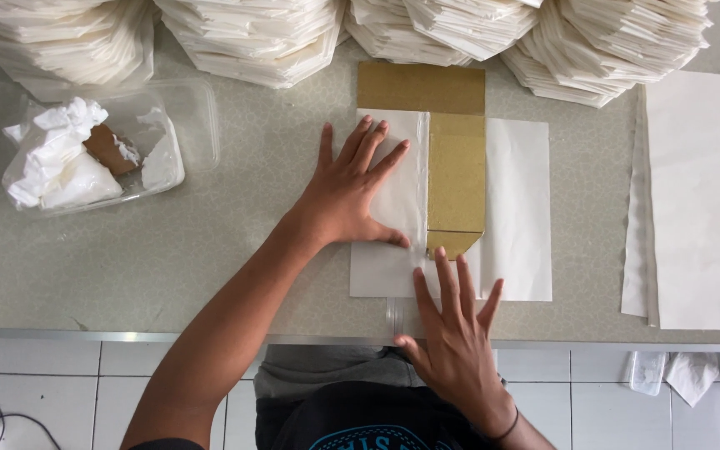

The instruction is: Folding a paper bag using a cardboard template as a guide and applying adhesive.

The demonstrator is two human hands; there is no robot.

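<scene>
Right hand (458, 333): mine, nearest the lens at six o'clock, fingers spread flat, tips pressing the lower edge of the white paper sheet (517, 208). Left hand (350, 192): mine, open and splayed, palm down on the folded-over left flap of that sheet, thumb along the crease. Brown cardboard template (456, 158): lies on the sheet at centre, its top poking out toward twelve o'clock. Finished paper stacks (252, 37): fanned piles along twelve o'clock. Clear plastic tub (197, 117): at ten o'clock, holding crumpled white scraps. Loose paper sheets (702, 200): at three o'clock. Grey table (235, 242): underneath everything.
</scene>
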